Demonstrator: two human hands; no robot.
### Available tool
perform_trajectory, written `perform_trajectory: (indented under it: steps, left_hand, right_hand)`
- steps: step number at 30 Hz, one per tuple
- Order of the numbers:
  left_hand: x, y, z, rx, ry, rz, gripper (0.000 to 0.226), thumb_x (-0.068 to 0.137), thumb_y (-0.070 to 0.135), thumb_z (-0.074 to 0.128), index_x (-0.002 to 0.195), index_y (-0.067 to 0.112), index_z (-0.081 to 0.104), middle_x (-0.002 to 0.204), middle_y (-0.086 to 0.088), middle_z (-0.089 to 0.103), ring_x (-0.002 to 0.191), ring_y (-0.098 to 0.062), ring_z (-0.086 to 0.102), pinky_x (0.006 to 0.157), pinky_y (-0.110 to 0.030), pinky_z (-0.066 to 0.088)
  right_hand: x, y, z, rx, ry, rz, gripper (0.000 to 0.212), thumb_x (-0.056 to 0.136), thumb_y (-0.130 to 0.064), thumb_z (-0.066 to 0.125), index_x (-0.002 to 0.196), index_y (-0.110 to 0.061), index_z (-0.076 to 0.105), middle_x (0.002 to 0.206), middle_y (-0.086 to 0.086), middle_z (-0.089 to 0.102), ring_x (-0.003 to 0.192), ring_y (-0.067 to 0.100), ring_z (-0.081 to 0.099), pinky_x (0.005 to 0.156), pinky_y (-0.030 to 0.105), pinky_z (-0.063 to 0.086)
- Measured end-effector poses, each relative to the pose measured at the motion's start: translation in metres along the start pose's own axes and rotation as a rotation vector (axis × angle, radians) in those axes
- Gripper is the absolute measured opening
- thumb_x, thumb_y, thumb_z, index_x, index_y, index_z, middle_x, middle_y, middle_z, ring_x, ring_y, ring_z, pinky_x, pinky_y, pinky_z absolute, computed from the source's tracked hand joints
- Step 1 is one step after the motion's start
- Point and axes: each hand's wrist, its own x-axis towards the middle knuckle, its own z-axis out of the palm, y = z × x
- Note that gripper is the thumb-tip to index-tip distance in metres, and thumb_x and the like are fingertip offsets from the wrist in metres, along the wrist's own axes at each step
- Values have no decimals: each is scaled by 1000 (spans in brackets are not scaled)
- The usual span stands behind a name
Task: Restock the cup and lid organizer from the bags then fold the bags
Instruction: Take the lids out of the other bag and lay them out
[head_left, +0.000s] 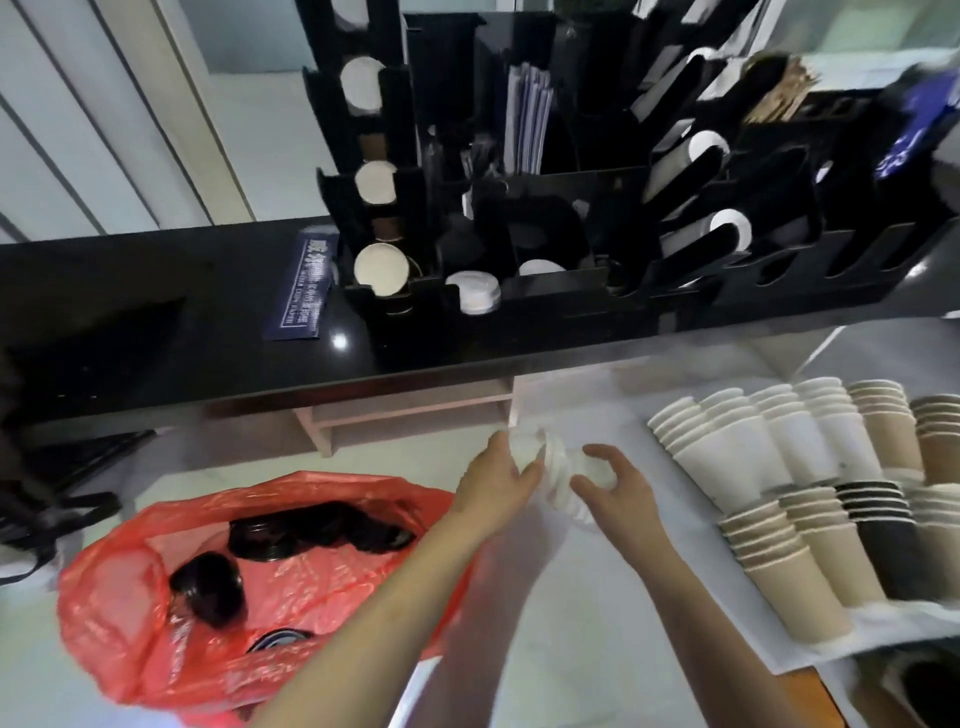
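My left hand (496, 480) and my right hand (613, 480) both grip a short stack of white lids (556, 470) above a thin clear bag (571, 415) spread on the table. A red plastic bag (156, 613) lies open at the lower left with rows of black lids (322, 532) inside. The black cup and lid organizer (519, 291) stands on the dark counter above, with white cups and a few white lids (475, 293) in its slots.
Stacks of white, tan and black paper cups (810, 483) lie on their sides at the right. A blue printed card (298, 291) rests on the dark counter (156, 322). A wooden shelf (405, 410) sits under the counter.
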Motion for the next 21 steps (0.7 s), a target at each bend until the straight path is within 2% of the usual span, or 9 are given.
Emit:
perform_trajectory:
  steps: [3, 4, 7, 9, 12, 15, 17, 19, 21]
  left_hand:
    - [11, -13, 21, -17, -20, -137, 53, 97, 62, 53, 120, 15, 49, 102, -1, 64, 90, -22, 63, 75, -32, 50]
    - [13, -19, 26, -14, -25, -173, 52, 98, 58, 54, 125, 13, 49, 105, -3, 64, 92, -23, 63, 74, -30, 46]
    - [17, -42, 32, 20, -51, -290, 60, 101, 43, 54, 149, 12, 34, 133, -13, 62, 116, -33, 62, 86, -30, 46]
    - [17, -53, 31, 26, -38, -324, 59, 102, 45, 52, 147, 12, 35, 135, -15, 62, 117, -35, 63, 90, -35, 50]
    - [20, -63, 30, 134, 13, -320, 55, 104, 47, 49, 137, 4, 45, 126, -21, 64, 115, -40, 60, 90, -38, 47]
    - [23, -71, 27, 262, 68, -301, 53, 107, 46, 39, 132, 1, 52, 126, -22, 58, 117, -41, 53, 94, -41, 41]
    - [18, -65, 19, 294, 65, -258, 50, 109, 41, 36, 136, 3, 54, 134, -19, 52, 124, -41, 48, 100, -42, 39]
    - [9, -52, 8, 236, 57, -219, 48, 110, 30, 37, 145, -1, 47, 146, -20, 44, 138, -39, 40, 110, -42, 34]
    - [3, -45, 0, 169, 130, -171, 46, 110, 24, 39, 148, -2, 43, 151, -22, 42, 142, -35, 39, 113, -34, 29]
  right_hand:
    - [19, 32, 13, -61, -76, 24, 46, 82, -30, 77, 127, -30, 64, 108, -10, 68, 107, 18, 65, 80, 25, 44]
    - [22, 40, 19, -87, -101, 13, 48, 84, -28, 77, 129, -29, 63, 110, -10, 67, 109, 19, 65, 83, 26, 43]
    - [27, 56, 38, -132, -166, -70, 56, 87, -31, 79, 139, -27, 58, 125, -5, 67, 118, 19, 62, 93, 28, 45]
    - [30, 58, 46, -192, -205, -139, 64, 89, -34, 78, 147, -26, 52, 138, -2, 63, 124, 21, 59, 102, 34, 46]
    - [32, 58, 51, -302, -247, -232, 76, 87, -39, 79, 154, -29, 44, 144, -2, 60, 120, 28, 58, 100, 40, 46]
    - [35, 53, 50, -327, -225, -237, 80, 87, -41, 79, 156, -26, 41, 144, -1, 58, 122, 30, 55, 101, 44, 45]
    - [36, 50, 47, -379, -173, -274, 76, 88, -42, 76, 154, -27, 43, 149, -2, 54, 128, 29, 51, 103, 47, 43]
    - [37, 47, 45, -391, -130, -311, 67, 88, -39, 75, 149, -28, 49, 152, -2, 50, 133, 28, 47, 103, 48, 41]
    - [38, 41, 46, -353, -108, -332, 58, 89, -33, 74, 143, -27, 55, 154, 0, 48, 137, 28, 44, 107, 48, 40]
